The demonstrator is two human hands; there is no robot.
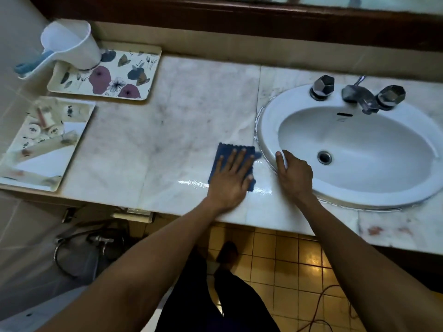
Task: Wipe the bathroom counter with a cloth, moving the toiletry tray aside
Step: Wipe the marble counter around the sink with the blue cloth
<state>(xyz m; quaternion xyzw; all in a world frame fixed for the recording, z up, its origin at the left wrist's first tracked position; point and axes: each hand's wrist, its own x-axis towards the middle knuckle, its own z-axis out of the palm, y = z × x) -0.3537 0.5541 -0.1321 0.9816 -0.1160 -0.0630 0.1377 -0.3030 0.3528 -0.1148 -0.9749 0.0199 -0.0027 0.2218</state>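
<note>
A blue cloth (224, 152) lies flat on the marble counter (167, 130), just left of the sink. My left hand (231, 180) presses down on the cloth with its fingers spread. My right hand (296, 176) rests on the sink's left rim (266, 130), holding nothing. A wet, shiny streak shows on the counter near the cloth. The toiletry tray (72, 149), cream with small packets and tubes on it, sits at the counter's far left edge.
A flowered tray (134, 75) at the back left carries a white plastic scoop (72, 44) with a blue handle. The faucet (359, 94) and two knobs stand behind the white basin. Below the counter edge are a hose, yellow floor tiles and my feet.
</note>
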